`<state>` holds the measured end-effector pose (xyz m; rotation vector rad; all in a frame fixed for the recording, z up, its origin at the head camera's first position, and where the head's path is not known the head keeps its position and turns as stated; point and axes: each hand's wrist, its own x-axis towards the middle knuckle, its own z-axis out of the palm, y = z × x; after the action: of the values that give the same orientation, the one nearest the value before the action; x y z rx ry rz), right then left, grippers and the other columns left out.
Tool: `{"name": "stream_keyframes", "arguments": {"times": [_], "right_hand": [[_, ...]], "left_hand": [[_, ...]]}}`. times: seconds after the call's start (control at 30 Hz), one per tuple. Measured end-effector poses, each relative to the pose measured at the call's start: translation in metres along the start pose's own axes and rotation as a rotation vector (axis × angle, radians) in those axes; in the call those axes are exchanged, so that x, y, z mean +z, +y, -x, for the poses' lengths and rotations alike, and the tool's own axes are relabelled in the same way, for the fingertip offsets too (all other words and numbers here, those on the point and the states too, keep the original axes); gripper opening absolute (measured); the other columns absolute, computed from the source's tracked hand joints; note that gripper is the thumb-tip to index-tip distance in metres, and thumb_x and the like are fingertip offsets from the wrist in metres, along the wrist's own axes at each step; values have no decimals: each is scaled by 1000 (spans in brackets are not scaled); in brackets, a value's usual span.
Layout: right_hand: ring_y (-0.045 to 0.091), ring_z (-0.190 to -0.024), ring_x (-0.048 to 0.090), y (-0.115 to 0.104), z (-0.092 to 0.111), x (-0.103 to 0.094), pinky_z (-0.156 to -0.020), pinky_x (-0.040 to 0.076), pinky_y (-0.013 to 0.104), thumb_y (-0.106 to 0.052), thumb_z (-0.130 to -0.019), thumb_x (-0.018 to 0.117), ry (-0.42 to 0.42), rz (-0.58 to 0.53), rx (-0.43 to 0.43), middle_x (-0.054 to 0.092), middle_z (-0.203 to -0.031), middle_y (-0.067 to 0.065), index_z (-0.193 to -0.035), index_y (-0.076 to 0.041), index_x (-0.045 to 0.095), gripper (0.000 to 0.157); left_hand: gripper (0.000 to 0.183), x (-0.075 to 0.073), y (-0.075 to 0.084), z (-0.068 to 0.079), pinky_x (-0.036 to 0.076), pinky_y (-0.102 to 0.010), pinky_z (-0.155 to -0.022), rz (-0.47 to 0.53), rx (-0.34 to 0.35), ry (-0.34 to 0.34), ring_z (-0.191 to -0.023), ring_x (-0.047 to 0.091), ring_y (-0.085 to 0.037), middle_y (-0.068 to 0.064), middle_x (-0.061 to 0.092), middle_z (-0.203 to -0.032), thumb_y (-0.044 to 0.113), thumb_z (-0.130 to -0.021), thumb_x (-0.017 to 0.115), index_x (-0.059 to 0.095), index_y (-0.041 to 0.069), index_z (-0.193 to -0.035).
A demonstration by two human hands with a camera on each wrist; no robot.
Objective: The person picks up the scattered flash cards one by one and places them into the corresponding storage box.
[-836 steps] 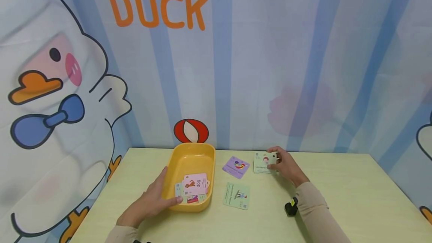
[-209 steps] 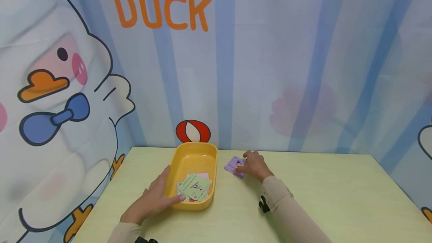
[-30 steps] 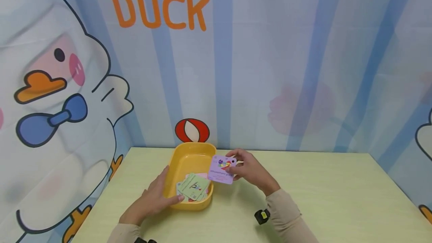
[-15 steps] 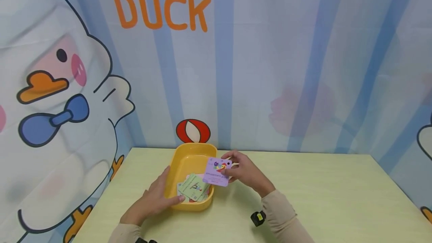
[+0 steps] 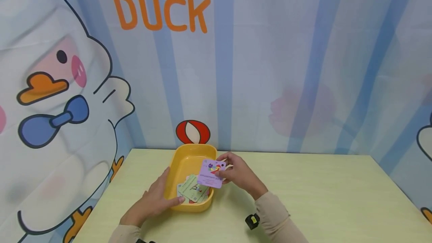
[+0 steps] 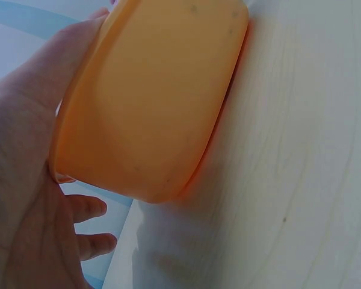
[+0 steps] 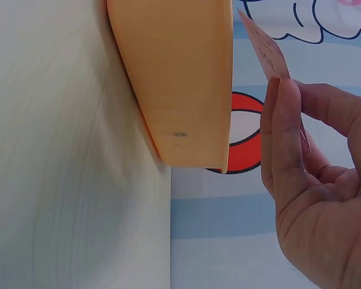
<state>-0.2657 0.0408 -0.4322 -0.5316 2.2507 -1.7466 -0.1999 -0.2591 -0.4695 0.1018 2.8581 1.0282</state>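
A purple card [image 5: 211, 174], printed with a colourful picture and "amusement" lettering, is pinched between the thumb and fingers of my right hand [image 5: 240, 174]. It overlaps the right rim of a yellow tray [image 5: 183, 164] in the head view. From the right wrist, the card [image 7: 266, 51] appears edge-on, raised beyond the tray's rim. My left hand [image 5: 151, 200] holds the tray at its left side, the thumb over the rim and the fingers along the outer wall. Inside the tray's near half lie several overlapping cards, a green card [image 5: 193, 187] on top.
The tray stands on a pale yellow table [image 5: 320, 194]. Behind it hangs a striped blue curtain [image 5: 249, 66] with a duck print. A small black device [image 5: 252, 221] sits at the right wrist.
The green and white cards once on the table are gone from it; the green one now lies in the tray. My right hand has lifted the purple card and moved left over the tray's rim.
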Motion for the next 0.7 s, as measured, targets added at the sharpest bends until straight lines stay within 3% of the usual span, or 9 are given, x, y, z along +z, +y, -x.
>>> {"name": "stream_keyframes", "arguments": {"times": [0.3, 0.7], "right_hand": [[21, -83, 67, 1, -6, 11, -68, 63, 32, -7, -90, 75, 39, 50, 21, 61, -104, 13, -123, -5, 58, 37], [21, -82, 66, -5, -10, 20, -67, 63, 32, -1, -87, 76, 33, 79, 19, 62, -101, 13, -119, -4, 59, 36]], "left_hand": [[123, 1, -2, 1, 19, -83, -107, -4, -9, 2, -146, 32, -43, -18, 26, -166, 67, -78, 75, 6, 12, -164], [123, 0, 2, 2, 17, -84, -107, -12, -31, -9, -148, 27, -45, -19, 23, -167, 67, -79, 74, 5, 10, -164]]}}
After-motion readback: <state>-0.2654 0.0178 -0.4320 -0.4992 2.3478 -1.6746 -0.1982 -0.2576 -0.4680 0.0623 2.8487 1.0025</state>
